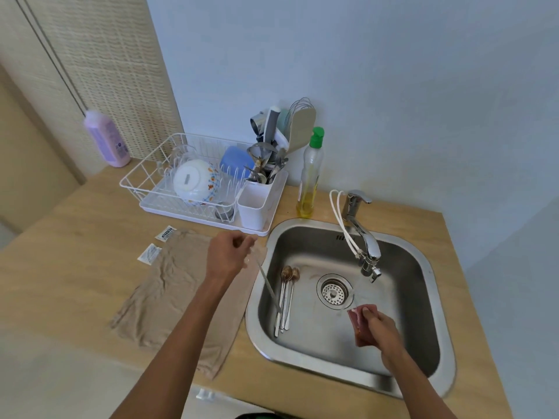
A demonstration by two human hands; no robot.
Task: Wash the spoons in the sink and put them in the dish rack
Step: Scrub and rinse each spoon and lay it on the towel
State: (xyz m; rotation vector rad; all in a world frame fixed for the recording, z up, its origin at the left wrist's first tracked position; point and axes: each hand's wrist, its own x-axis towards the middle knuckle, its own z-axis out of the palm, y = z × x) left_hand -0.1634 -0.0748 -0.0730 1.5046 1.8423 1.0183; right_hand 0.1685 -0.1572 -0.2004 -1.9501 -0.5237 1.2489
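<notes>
A spoon (269, 285) was pinched in the left hand (227, 258) at centre frame, apparently bound for the dish rack (145, 179) above. In the sink (408, 313), lower right, a red sponge (358, 320) was gripped by the right hand (382, 331), ready for the other spoons (286, 297).

Both forearms show bare on my feed, uncovered right down to the wrists. Left forearm (187, 334) reads long and broad, stretched by the wide lens; right forearm (414, 385) shorter. Left hand (228, 257) bare, fingertips smeared by blur. Right hand (381, 328) bare, knuckles sharp. At the bottom edge, a sliver of black clothing (257, 415) with a green strip; garment type I can't tell.
</notes>
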